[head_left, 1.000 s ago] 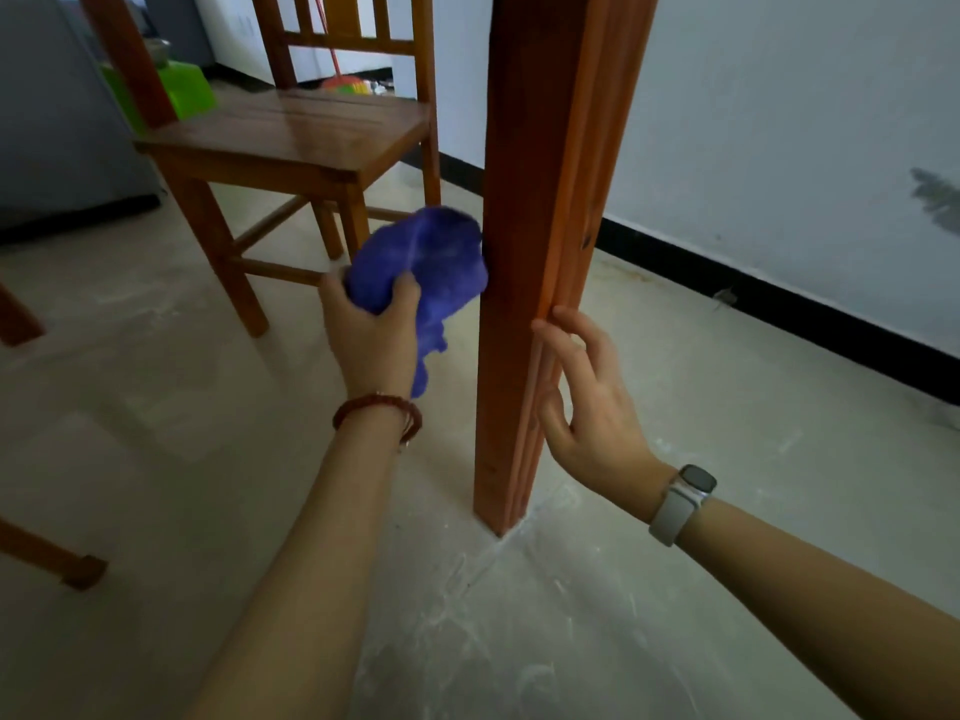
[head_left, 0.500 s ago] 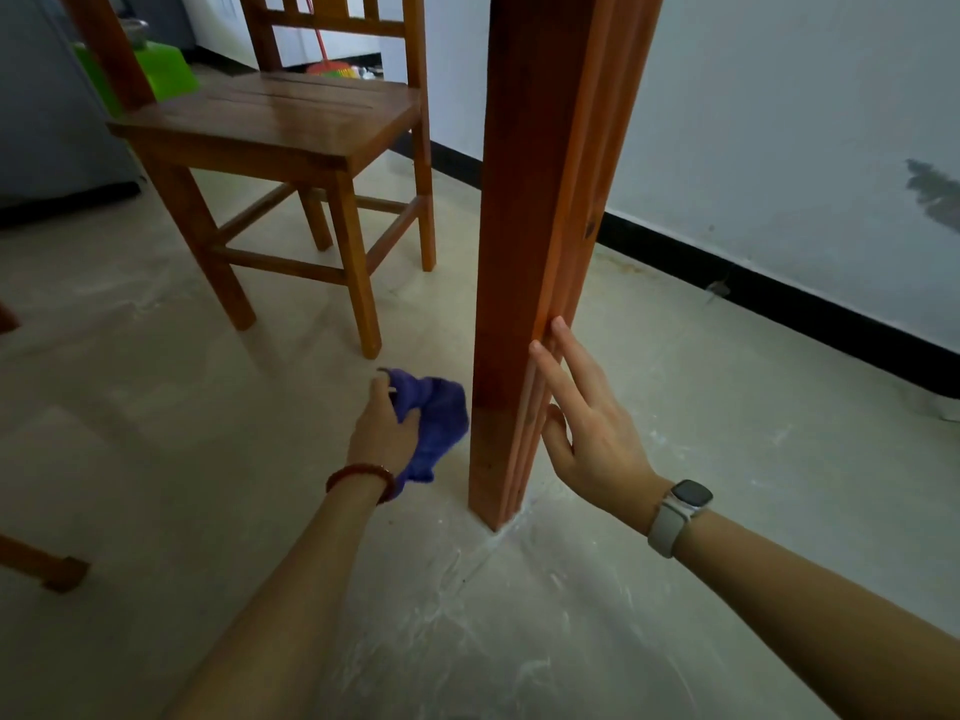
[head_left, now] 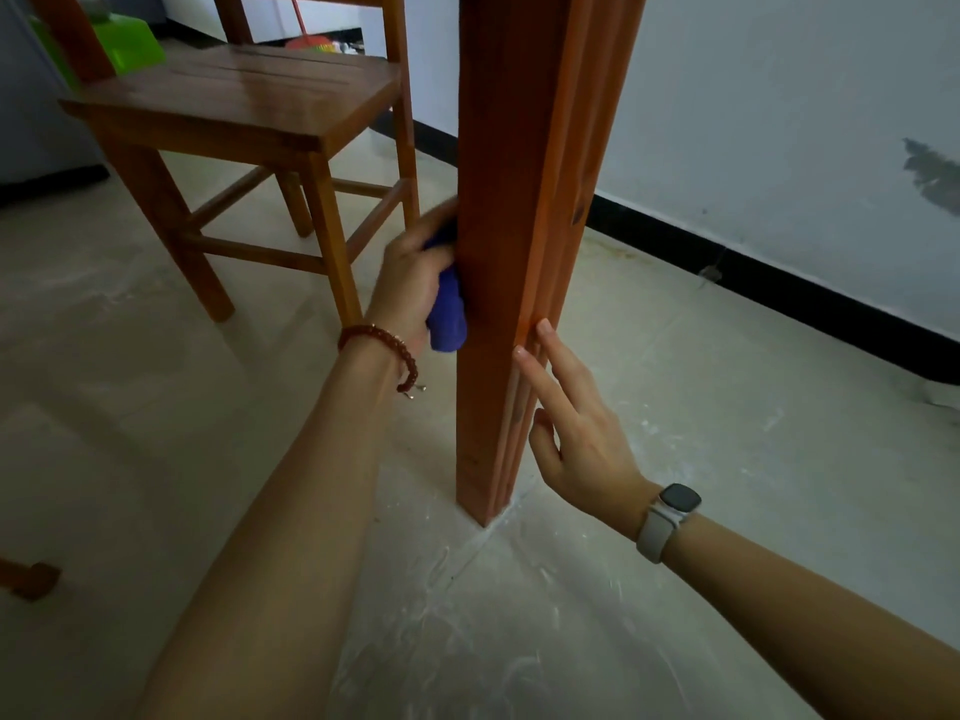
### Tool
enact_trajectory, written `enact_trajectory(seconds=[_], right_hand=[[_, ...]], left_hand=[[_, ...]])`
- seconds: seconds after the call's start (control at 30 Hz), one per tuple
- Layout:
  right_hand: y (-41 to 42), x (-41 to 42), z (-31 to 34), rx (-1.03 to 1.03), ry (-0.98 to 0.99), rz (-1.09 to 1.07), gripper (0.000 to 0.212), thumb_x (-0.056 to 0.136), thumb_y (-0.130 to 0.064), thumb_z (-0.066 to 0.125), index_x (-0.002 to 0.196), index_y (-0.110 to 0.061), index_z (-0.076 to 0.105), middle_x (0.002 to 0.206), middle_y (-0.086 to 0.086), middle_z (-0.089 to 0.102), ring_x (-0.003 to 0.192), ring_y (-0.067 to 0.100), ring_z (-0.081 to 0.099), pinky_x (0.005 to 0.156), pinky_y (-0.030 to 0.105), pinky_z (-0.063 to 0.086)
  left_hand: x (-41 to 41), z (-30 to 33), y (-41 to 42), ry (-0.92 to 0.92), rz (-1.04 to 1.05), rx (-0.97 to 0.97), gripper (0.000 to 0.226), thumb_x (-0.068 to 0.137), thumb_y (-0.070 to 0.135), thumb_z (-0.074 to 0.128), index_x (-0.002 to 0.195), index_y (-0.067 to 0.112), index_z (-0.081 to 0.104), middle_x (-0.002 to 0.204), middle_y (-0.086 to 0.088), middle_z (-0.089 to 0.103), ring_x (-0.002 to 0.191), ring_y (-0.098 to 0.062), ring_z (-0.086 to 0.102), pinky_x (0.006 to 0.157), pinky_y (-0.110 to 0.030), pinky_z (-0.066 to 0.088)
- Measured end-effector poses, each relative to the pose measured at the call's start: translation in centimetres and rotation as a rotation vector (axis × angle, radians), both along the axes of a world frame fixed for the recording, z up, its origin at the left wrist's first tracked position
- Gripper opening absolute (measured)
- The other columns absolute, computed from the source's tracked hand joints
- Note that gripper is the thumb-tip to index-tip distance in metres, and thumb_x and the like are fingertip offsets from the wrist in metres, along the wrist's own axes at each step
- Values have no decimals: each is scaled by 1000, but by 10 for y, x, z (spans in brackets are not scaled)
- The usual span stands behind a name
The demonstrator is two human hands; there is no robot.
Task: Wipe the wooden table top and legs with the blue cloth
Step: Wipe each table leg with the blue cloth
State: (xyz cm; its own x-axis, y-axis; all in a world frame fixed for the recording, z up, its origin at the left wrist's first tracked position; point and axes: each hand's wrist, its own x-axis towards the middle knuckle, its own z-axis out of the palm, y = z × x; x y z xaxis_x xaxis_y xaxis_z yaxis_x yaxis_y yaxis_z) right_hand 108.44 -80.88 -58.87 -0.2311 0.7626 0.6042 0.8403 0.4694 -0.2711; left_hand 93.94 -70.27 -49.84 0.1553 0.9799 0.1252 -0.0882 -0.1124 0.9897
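A thick orange-brown wooden table leg point(head_left: 511, 210) stands upright on the floor in the middle of the view. My left hand point(head_left: 410, 275) grips the bunched blue cloth point(head_left: 447, 317) and holds it against the leg's left face, about mid-height. Most of the cloth is hidden behind my palm. My right hand point(head_left: 574, 426) is on the leg's right side with its fingers straight, the fingertips touching the grooved edge low down. The table top is out of view.
A wooden chair point(head_left: 244, 111) stands close behind on the left. A white wall with a black skirting point(head_left: 769, 275) runs along the right. A green bin point(head_left: 124, 44) sits at the far left. Another wooden foot point(head_left: 31, 579) shows at the left edge. The floor is dusty.
My left hand dropped with the cloth from mid-height down to near the leg's foot, then rose again along the leg's left face. My right hand stayed by the leg.
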Motion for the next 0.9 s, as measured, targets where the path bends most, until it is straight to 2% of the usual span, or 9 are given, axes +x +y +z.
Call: enact_trajectory(seconds=[0.1, 0.2, 0.3, 0.43, 0.53, 0.67, 0.73, 0.8, 0.9], right_hand=[[-2, -1, -5, -1, 9, 2, 45, 96, -24, 18, 142, -24, 19, 150, 5, 14, 134, 25, 27, 86, 29, 48], [-1, -3, -10, 13, 19, -8, 46, 96, -23, 19, 142, -25, 14, 151, 5, 13, 137, 23, 22, 87, 29, 49], [2, -5, -13, 12, 3, -32, 48, 96, -23, 23, 143, -25, 11, 151, 6, 12, 138, 24, 19, 91, 36, 49], [1, -9, -16, -21, 2, -45, 51, 95, -24, 25, 143, -24, 8, 151, 7, 10, 138, 24, 14, 90, 41, 52], [2, -10, -18, -5, 15, -28, 50, 95, -23, 26, 142, -23, 8, 150, 9, 11, 138, 27, 15, 91, 42, 51], [1, -10, -17, -28, 2, -44, 50, 95, -22, 23, 142, -22, 8, 149, 10, 11, 138, 30, 16, 87, 45, 53], [1, -10, -18, -35, -5, -35, 55, 90, -18, 27, 142, -22, 9, 149, 10, 11, 138, 30, 16, 88, 46, 52], [0, -8, -19, -47, -46, -40, 47, 95, -23, 17, 142, -21, 12, 149, 10, 12, 137, 31, 17, 89, 45, 52], [-3, -2, -25, -98, -114, -38, 53, 97, -38, 3, 141, -16, 22, 149, 14, 16, 136, 34, 22, 94, 46, 49]], left_hand=[[-6, -55, -11, 222, -98, -210, 27, 95, 8, 37, 115, 18, 53, 106, -2, 62, 89, -15, 61, 72, -26, 51], [-27, -124, -26, 354, -131, -360, 34, 92, -1, 41, 122, 11, 54, 116, -10, 60, 102, -24, 58, 87, -31, 48], [-41, -154, -41, 341, 68, -312, 31, 90, -1, 46, 112, 16, 60, 120, -10, 58, 115, -27, 53, 93, -26, 41], [-28, -134, -53, 270, 376, 13, 36, 90, 0, 45, 124, 12, 51, 125, 0, 47, 107, -7, 49, 81, -1, 39], [-2, -132, -63, 383, 302, 155, 41, 92, 6, 45, 132, 17, 44, 134, 1, 42, 121, -9, 40, 101, -17, 33], [-8, -193, -88, 603, 174, -258, 36, 93, 10, 42, 128, 14, 49, 129, -10, 52, 114, -23, 52, 96, -27, 38], [-22, -214, -100, 670, 242, -379, 37, 90, 5, 43, 126, 9, 51, 128, -14, 53, 113, -29, 53, 98, -34, 41], [-24, -215, -104, 645, 386, -333, 38, 88, 2, 46, 126, 6, 51, 133, -16, 48, 119, -31, 49, 103, -39, 39], [-7, -195, -112, 549, 466, -158, 43, 89, 2, 50, 131, 6, 44, 139, -14, 38, 125, -26, 41, 107, -34, 34]])
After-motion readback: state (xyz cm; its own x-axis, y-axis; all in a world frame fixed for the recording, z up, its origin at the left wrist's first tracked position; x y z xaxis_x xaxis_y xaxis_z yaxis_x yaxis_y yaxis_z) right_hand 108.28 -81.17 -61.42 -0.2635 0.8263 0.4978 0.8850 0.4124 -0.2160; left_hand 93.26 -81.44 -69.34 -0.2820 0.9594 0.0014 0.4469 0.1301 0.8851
